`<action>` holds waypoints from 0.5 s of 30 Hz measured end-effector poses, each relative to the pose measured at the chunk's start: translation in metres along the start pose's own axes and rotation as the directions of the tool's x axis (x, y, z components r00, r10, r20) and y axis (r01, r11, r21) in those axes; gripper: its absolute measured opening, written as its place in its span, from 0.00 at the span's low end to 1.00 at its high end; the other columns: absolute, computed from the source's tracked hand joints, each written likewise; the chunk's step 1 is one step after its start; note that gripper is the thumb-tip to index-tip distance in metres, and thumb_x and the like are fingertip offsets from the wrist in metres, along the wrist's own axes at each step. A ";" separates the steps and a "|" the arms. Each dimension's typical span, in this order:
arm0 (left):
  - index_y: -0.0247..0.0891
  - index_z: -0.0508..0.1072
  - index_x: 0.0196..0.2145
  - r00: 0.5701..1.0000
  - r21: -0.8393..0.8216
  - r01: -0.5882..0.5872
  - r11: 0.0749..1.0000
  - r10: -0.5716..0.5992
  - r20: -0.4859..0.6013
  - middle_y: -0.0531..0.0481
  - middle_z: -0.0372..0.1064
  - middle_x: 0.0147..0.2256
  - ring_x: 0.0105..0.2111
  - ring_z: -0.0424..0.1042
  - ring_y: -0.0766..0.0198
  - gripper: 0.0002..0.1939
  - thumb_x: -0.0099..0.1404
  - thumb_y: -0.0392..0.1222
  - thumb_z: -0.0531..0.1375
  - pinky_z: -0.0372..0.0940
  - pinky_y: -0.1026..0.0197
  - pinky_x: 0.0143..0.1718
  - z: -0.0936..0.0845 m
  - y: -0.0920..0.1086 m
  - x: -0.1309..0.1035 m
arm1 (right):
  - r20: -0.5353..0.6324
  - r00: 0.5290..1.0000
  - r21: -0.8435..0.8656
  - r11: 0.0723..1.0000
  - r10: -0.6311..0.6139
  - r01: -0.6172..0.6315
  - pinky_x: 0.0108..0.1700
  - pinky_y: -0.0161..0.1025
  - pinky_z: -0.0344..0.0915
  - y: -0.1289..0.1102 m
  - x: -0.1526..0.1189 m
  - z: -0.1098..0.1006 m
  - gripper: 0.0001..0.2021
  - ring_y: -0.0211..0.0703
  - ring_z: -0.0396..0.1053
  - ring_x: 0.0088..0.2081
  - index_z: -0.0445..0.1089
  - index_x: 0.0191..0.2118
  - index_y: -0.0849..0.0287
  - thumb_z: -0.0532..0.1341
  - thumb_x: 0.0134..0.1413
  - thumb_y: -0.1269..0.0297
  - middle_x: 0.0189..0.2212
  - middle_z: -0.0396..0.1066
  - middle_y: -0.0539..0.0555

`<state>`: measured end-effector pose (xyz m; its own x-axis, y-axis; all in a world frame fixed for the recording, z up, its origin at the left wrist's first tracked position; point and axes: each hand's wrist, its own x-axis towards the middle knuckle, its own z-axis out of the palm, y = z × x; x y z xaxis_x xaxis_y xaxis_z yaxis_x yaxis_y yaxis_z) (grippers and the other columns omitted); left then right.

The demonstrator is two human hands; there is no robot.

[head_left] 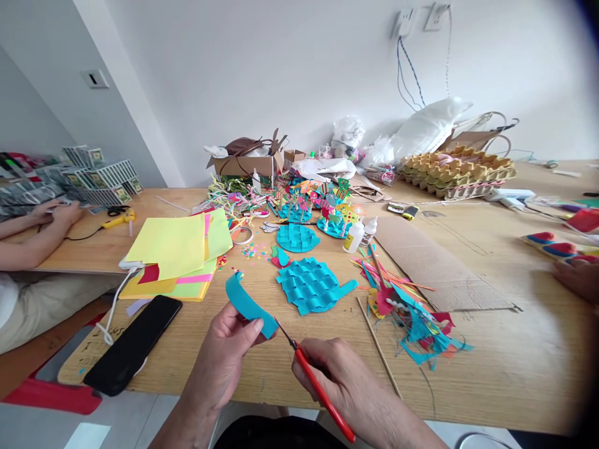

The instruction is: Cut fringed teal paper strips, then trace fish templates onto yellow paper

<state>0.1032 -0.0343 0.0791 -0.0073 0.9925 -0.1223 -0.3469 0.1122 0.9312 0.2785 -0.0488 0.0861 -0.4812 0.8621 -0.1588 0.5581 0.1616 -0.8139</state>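
A curved strip of blue paper (pixel 250 307) is pinched between the thumb and fingers of my left hand (pixel 227 349). My right hand (pixel 344 380) grips red-handled scissors (pixel 318 388), whose tips meet the strip's right end. Just beyond my hands lies a blue woven paper piece (pixel 309 285) with a tab sticking out to the right. A smaller blue woven piece (pixel 297 237) rests behind it.
Yellow paper sheets (pixel 166 246) and a black phone (pixel 135 343) lie left. Glue bottles (pixel 354 237), paper scraps (pixel 428 330), a wooden stick (pixel 378 346) and a cardboard sheet (pixel 435 268) are right. Another person's hands (pixel 58 212) are at far left; another hand (pixel 578 277) is at far right.
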 end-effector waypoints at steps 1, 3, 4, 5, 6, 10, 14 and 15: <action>0.38 0.73 0.35 1.000 -0.004 0.000 1.000 0.000 0.004 0.50 0.74 0.30 0.30 0.71 0.63 0.13 0.49 0.38 0.65 0.66 0.62 0.32 0.000 0.000 0.000 | -0.003 1.000 -0.003 1.000 -0.002 0.002 0.22 0.31 0.47 0.000 0.000 0.000 0.15 0.31 0.50 0.20 0.53 0.21 0.59 0.49 0.57 0.61 0.17 0.53 0.44; 0.38 0.74 0.35 1.000 -0.011 0.000 1.000 0.000 0.006 0.50 0.74 0.30 0.30 0.71 0.63 0.13 0.49 0.38 0.65 0.66 0.62 0.32 0.000 0.001 0.000 | -0.007 1.000 -0.010 1.000 -0.007 0.007 0.22 0.31 0.46 -0.001 0.000 0.000 0.15 0.31 0.50 0.20 0.54 0.21 0.59 0.49 0.57 0.62 0.17 0.53 0.44; 0.38 0.74 0.35 1.000 -0.012 0.001 1.000 -0.001 0.003 0.50 0.74 0.29 0.30 0.71 0.63 0.13 0.48 0.38 0.66 0.66 0.62 0.32 0.000 0.001 0.000 | -0.008 1.000 -0.011 1.000 -0.008 0.008 0.22 0.31 0.46 -0.001 0.000 0.000 0.15 0.31 0.50 0.20 0.54 0.21 0.59 0.49 0.57 0.62 0.17 0.53 0.44; 0.38 0.74 0.35 1.000 -0.014 0.004 1.000 -0.004 0.002 0.50 0.74 0.29 0.29 0.71 0.63 0.14 0.48 0.38 0.66 0.66 0.62 0.32 0.000 0.001 0.000 | -0.009 1.000 -0.011 1.000 -0.008 0.008 0.22 0.31 0.47 -0.001 0.000 0.000 0.15 0.32 0.50 0.20 0.54 0.21 0.59 0.49 0.57 0.62 0.17 0.54 0.44; 0.38 0.74 0.35 1.000 -0.015 0.007 1.000 -0.007 0.002 0.50 0.74 0.28 0.29 0.71 0.63 0.14 0.48 0.38 0.66 0.66 0.62 0.32 0.000 0.001 0.000 | -0.009 1.000 -0.009 1.000 -0.007 0.007 0.22 0.31 0.47 -0.001 0.001 0.000 0.15 0.32 0.50 0.20 0.53 0.21 0.59 0.49 0.57 0.62 0.17 0.54 0.45; 0.38 0.74 0.35 1.000 -0.028 0.020 0.999 -0.019 0.022 0.50 0.74 0.30 0.30 0.71 0.64 0.13 0.49 0.38 0.65 0.66 0.63 0.33 -0.002 0.000 0.000 | 0.003 1.000 -0.008 1.000 -0.009 0.009 0.22 0.31 0.47 -0.001 0.002 0.001 0.15 0.32 0.50 0.20 0.53 0.21 0.59 0.49 0.57 0.62 0.17 0.53 0.44; 0.39 0.74 0.36 0.999 -0.040 0.018 0.999 -0.016 0.051 0.49 0.74 0.33 0.32 0.71 0.64 0.12 0.51 0.38 0.65 0.65 0.63 0.35 -0.004 -0.003 0.000 | 0.008 1.000 -0.023 1.000 -0.005 0.005 0.22 0.31 0.46 -0.001 0.002 0.001 0.15 0.32 0.50 0.20 0.53 0.21 0.58 0.48 0.58 0.60 0.17 0.53 0.44; 0.38 0.74 0.36 0.998 -0.042 0.017 0.999 -0.015 0.056 0.49 0.74 0.33 0.32 0.71 0.64 0.12 0.51 0.38 0.65 0.65 0.63 0.35 -0.004 -0.003 0.000 | 0.008 1.000 -0.027 1.000 -0.002 0.002 0.22 0.30 0.46 -0.001 0.002 0.001 0.16 0.31 0.50 0.21 0.53 0.21 0.58 0.48 0.58 0.60 0.17 0.53 0.44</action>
<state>0.1002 -0.0347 0.0744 0.0506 0.9919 -0.1164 -0.3863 0.1270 0.9136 0.2761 -0.0478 0.0855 -0.4871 0.8582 -0.1618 0.5753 0.1759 -0.7988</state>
